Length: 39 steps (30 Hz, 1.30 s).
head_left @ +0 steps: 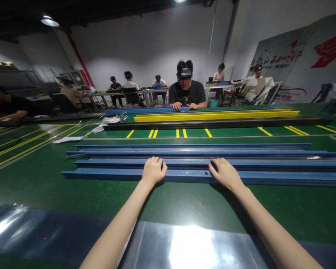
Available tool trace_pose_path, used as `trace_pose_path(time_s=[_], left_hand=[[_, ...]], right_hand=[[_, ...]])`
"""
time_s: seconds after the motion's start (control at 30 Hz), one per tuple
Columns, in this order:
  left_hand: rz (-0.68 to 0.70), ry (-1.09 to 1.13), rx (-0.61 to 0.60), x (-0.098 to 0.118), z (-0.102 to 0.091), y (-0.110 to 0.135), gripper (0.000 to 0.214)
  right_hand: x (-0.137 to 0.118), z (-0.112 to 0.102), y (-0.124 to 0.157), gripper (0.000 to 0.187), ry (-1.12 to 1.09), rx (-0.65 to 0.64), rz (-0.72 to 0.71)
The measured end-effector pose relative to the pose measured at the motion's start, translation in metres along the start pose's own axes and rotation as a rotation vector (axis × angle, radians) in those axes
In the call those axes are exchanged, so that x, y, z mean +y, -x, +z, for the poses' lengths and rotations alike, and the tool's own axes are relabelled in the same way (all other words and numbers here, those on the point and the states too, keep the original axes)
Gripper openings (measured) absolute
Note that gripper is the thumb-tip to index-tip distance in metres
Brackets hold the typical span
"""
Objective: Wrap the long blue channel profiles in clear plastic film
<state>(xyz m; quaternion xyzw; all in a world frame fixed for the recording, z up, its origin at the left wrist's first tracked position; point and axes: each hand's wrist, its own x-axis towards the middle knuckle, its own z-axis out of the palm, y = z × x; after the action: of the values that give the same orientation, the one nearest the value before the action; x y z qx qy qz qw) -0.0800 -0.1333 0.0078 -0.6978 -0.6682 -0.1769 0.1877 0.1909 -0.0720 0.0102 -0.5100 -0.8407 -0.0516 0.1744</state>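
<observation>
On a green factory floor marked with yellow lines, four long blue plastic channel rails lie side by side. From left to right: the left hand (pixel 153 170) curls its fingers over the top edge of the nearest long blue rail (pixel 184 176), closed on it; the right hand (pixel 225 172) lies flatter on the same rail, fingers draped over its far edge (whether it truly grips, I cannot tell). A shiny clear plastic sheet (pixel 184 246) lies just before the person. Judging by this, even pressure from both hands would keep the rail from twisting. Opposite, a seated person (pixel 187 95) rests hands on another blue rail (pixel 145 110).
</observation>
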Motion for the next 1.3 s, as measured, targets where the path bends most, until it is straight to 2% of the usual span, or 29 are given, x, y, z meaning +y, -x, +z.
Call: trace_pose_path(time_s=[0.93, 1.13, 1.3], left_hand=[[0.012, -0.063, 0.016, -0.031, 0.018, -0.021, 0.032], [-0.029, -0.095, 0.032, -0.03, 0.018, -0.022, 0.029], [-0.098, -0.102, -0.015, -0.025, 0.015, -0.023, 0.03]], right_hand=[[-0.019, 0.014, -0.023, 0.029, 0.017, 0.04, 0.037], [-0.021, 0.016, -0.023, 0.026, 0.032, 0.074, 0.052], [-0.022, 0.015, -0.022, 0.026, 0.042, 0.067, 0.058]])
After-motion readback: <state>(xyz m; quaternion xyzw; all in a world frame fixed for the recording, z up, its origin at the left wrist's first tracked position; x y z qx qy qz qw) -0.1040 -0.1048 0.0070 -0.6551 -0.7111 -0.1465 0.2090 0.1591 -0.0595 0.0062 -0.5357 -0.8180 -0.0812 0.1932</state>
